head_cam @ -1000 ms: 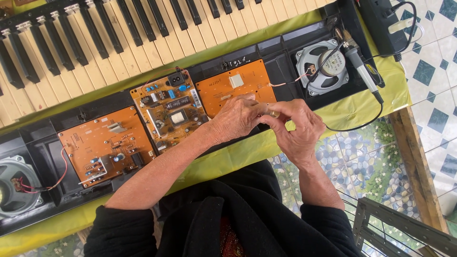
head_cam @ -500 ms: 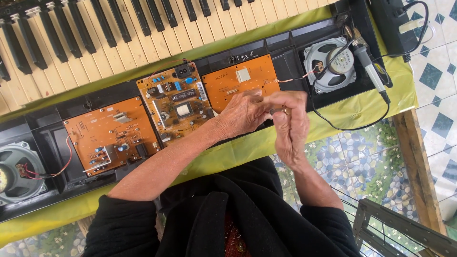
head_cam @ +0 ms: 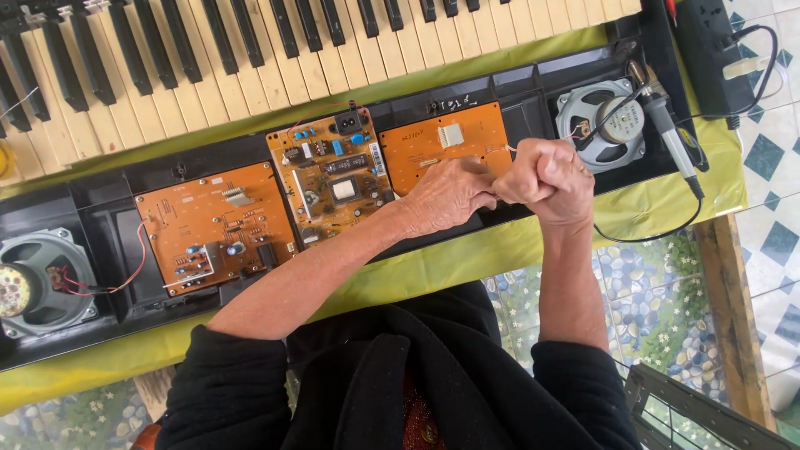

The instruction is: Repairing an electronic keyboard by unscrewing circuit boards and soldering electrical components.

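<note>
My left hand (head_cam: 450, 196) and my right hand (head_cam: 546, 179) meet over the right end of an opened black keyboard case (head_cam: 100, 200). The right hand is clenched in a fist. A thin wire (head_cam: 542, 143) runs from the right speaker (head_cam: 600, 125) to the top of that fist. The left fingertips pinch against the fist, seemingly on the same wire, though the grip point is hidden. Both hands hover at the lower right edge of a small orange circuit board (head_cam: 417, 150).
Two more orange boards, a middle one (head_cam: 333, 179) and a left one (head_cam: 212, 225), sit in the case, with a left speaker (head_cam: 37, 283). Piano keys (head_cam: 250, 50) lie behind. A soldering iron (head_cam: 671, 133) and a black power strip (head_cam: 708, 50) are at the right. Green cloth (head_cam: 467, 258) covers the table.
My right hand has closed into a tight fist and risen slightly toward the right speaker. The left hand followed it, staying pressed against it.
</note>
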